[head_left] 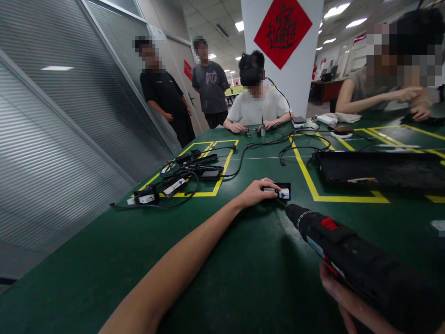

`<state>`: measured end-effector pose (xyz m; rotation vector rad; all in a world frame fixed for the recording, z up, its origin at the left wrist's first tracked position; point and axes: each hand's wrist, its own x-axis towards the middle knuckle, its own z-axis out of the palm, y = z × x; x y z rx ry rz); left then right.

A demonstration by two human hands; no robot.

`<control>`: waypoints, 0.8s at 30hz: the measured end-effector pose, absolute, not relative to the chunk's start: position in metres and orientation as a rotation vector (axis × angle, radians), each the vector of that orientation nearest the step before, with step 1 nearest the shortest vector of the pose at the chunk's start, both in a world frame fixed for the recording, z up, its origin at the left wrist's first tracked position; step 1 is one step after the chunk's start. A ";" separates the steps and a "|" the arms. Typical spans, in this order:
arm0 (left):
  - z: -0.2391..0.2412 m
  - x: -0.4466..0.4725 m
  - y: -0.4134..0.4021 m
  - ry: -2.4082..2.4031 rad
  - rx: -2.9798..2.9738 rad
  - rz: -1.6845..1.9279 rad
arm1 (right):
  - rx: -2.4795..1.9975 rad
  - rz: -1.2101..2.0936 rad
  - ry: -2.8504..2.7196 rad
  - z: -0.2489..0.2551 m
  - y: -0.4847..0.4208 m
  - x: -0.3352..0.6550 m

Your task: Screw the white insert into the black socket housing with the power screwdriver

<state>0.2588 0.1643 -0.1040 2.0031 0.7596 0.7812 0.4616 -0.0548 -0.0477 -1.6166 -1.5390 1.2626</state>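
A black power drill (pixel 354 253) with red switches fills the lower right, and my right hand (pixel 342 292) is wrapped round its grip. Its thin bit points forward and left, with the tip close to a small black case with white and blue parts (pixel 285 192). From the left, my left hand (pixel 259 192) holds that case down on the green table, fingers bent over its left part. Whether the bit touches the case I cannot tell.
Left of centre lie several black adapters with cables (pixel 200 171) inside a yellow tape outline (pixel 219 188). A long black tray (pixel 378 169) is at the right. Across the table a person in a headset (pixel 259 104) sits near small metal tools (pixel 262 129); another sits at right; two stand behind.
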 end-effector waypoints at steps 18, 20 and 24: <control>-0.103 0.259 0.163 0.780 1.984 0.775 | -1.605 1.359 -1.495 -0.050 -0.055 0.461; -0.103 0.259 0.163 0.769 1.980 0.775 | -1.572 1.344 -1.531 -0.054 -0.056 0.461; -0.103 0.259 0.163 0.770 1.973 0.775 | -1.615 1.361 -1.501 -0.059 -0.056 0.464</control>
